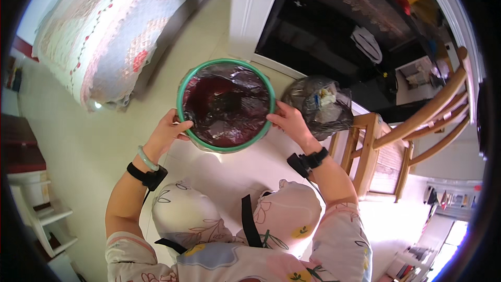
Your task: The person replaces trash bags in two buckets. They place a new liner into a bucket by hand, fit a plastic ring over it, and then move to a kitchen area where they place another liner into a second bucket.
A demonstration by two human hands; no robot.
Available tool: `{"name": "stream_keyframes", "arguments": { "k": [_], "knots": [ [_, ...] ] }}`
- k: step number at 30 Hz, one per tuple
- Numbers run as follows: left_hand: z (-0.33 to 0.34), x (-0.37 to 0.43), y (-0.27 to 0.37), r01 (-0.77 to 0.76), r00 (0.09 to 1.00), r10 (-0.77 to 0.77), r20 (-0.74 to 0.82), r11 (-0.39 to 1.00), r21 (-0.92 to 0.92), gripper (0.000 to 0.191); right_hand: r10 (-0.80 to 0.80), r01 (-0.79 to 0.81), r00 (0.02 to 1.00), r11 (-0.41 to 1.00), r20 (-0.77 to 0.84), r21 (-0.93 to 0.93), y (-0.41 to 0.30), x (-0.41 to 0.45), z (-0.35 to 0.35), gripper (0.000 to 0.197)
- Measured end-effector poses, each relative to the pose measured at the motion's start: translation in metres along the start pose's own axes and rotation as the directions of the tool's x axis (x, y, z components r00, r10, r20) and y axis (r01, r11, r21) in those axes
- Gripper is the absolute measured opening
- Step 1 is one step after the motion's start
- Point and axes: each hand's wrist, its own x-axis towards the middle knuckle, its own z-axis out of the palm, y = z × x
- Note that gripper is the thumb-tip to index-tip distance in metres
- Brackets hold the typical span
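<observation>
Before me is a round bin with a green rim (273, 94), seen from above. A thin, dark translucent plastic bag (219, 133) lines its inside, wrinkled and shiny, and its edge shows a little outside the rim. Through the film the inside looks dark red. My left hand (172, 127) pinches the rim at the lower left, thumb on top. On the right side, my right hand (289, 120) grips the rim the same way. The bin's outer wall and base are hidden from this angle.
A dark, filled rubbish bag (317, 103) stands just beyond my right hand. Right of it is a wooden chair (368, 152). A bed with a lace-edged cover (117, 43) lies at upper left, a white-framed dark cabinet (250, 19) ahead, and a white shelf (43, 215) at left.
</observation>
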Motion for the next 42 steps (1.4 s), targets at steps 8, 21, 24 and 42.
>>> {"name": "stream_keyframes", "arguments": {
  "k": [8,21,24,42],
  "knots": [
    [0.004,0.036,0.017,-0.078,0.997,0.078,-0.003,0.997,0.001,0.03,-0.136,0.082,0.97,0.963,-0.202,-0.256,0.011,0.011,-0.006,0.036],
    [-0.016,0.034,0.047,-0.295,0.918,0.339,-0.207,0.931,0.214,0.044,-0.126,-0.4,0.909,0.008,-0.397,-0.917,0.049,-0.07,-0.161,0.032],
    [-0.012,0.034,0.045,-0.289,0.928,0.324,-0.184,0.938,0.193,0.04,0.03,-0.462,0.885,0.19,-0.465,-0.866,0.029,-0.036,-0.169,0.02],
    [-0.025,0.032,0.071,-0.379,0.868,0.429,-0.251,0.898,0.225,0.034,-0.386,-0.018,0.837,0.689,-0.388,-0.724,0.007,0.014,-0.163,0.019]
  ]
}}
